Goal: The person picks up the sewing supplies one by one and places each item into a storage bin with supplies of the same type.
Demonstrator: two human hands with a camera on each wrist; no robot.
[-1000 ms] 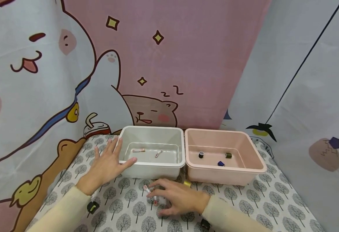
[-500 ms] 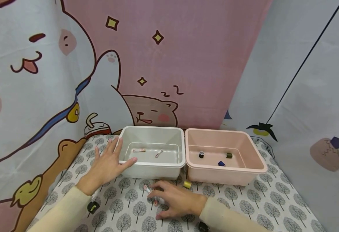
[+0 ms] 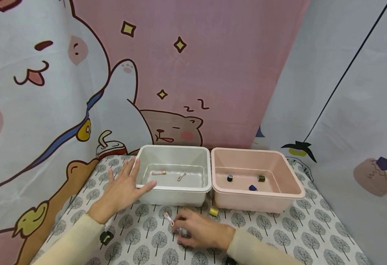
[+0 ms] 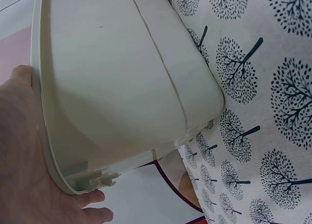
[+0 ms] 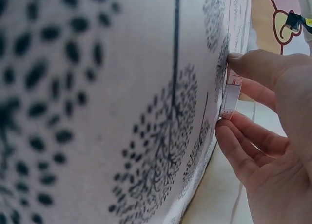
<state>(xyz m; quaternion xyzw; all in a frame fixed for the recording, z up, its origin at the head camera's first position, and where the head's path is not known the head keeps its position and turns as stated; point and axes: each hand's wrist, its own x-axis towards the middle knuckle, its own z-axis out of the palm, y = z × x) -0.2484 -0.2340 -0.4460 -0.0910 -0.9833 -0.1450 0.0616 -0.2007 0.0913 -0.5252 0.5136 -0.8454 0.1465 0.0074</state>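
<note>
Pinching one tape [image 5: 231,100] between thumb and curled fingertips: your right hand [image 3: 203,228], lowered to the cloth [image 3: 279,224] in front of the white bin [image 3: 173,197]. Grip: narrow gap, filled by the tape; how firmly you have it, the pictures do not tell. Tape: pale in the middle, red printing at both ends, a figure 8 legible near your thumb; mostly hidden by your fingers in the head view.

Loose tape [image 3: 168,218]: one, pale with a pink end, lying aslant on the cloth just beyond your right fingertips.

Your left hand [image 3: 122,187]: fingers spread and nearly straight along the left side of the white bin, thumb across its near rim; touching the bin only.

White bin, contents: two tapes, lying apart on the floor of it, the first tape [image 3: 158,172] to the left, the second tape [image 3: 181,176] to the right.

Pink bin [image 3: 253,204]: just right of the white bin. Contents: black spool [image 3: 229,177], upright; green spool [image 3: 261,178], on its side; blue piece [image 3: 253,187], nearest you.

Yellow spool [image 3: 214,211]: one, on the cloth, in front of the two bins, beyond your right hand.

Backdrop [image 3: 220,73]: cartoon print, behind the bins.
</note>
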